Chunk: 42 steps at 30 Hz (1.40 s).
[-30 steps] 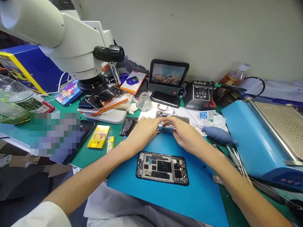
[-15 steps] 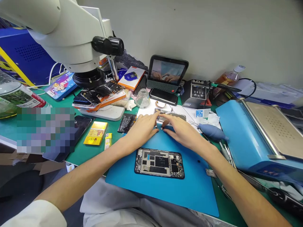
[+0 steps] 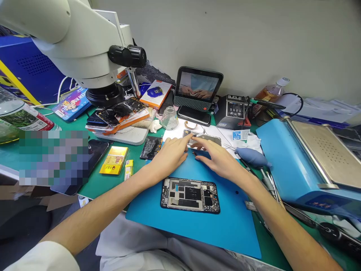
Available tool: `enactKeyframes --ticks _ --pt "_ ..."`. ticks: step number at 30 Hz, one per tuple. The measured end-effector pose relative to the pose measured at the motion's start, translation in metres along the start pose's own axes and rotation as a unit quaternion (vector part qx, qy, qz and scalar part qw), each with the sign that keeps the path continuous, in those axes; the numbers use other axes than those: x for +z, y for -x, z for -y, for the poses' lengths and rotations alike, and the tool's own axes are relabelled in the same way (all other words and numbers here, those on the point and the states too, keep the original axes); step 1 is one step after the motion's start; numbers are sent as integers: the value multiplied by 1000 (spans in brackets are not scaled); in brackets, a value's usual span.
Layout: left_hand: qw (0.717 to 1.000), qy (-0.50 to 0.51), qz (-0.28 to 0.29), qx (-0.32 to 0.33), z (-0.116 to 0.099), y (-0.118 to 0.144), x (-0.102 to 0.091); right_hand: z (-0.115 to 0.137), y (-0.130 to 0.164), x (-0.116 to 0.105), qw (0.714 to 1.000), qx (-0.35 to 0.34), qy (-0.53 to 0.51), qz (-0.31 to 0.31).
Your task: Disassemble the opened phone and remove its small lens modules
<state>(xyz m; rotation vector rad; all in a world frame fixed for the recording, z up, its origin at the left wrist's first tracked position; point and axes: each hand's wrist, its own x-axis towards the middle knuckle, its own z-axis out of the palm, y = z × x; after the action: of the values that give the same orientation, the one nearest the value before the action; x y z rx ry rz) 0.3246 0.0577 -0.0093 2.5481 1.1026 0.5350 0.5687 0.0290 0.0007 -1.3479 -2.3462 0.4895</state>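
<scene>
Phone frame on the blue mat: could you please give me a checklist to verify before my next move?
1. Phone frame lies on the blue mat, inner side up: ok.
2. Left hand and right hand are off the phone frame, beyond its far edge: ok.
3. Right hand's grip on the small dark part near its thumb: cannot tell.
4. Grey metallic piece beyond the hands is fully visible: not ok, fingers cover part.
5. Blue-grey air blower lies apart from the right hand: ok.
</scene>
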Motion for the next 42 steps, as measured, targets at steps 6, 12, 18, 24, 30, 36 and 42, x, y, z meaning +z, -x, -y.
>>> enactKeyframes --ticks 6,12,18,24,30,36,42 --pt "1000 8 -1 1 1 -1 1 0 -3 -1 1000 -10 3 8" --pt "1000 8 8 3 -4 -5 0 -1 0 1 999 4 48 -12" --pt "1000 10 10 5 -3 -5 -1 -2 6 1 997 5 76 -30" --pt "1000 -6 -7 16 -2 -3 -1 0 7 -2 996 -5 80 -37" --pt "998 -28 -57 15 -1 -2 -19 26 42 -27 990 -12 81 -115" --pt "992 -23 -124 -10 -14 13 -52 65 127 -15 955 118 69 -265" --pt "995 -3 -95 8 -36 69 -47 86 163 32 915 262 17 -306"
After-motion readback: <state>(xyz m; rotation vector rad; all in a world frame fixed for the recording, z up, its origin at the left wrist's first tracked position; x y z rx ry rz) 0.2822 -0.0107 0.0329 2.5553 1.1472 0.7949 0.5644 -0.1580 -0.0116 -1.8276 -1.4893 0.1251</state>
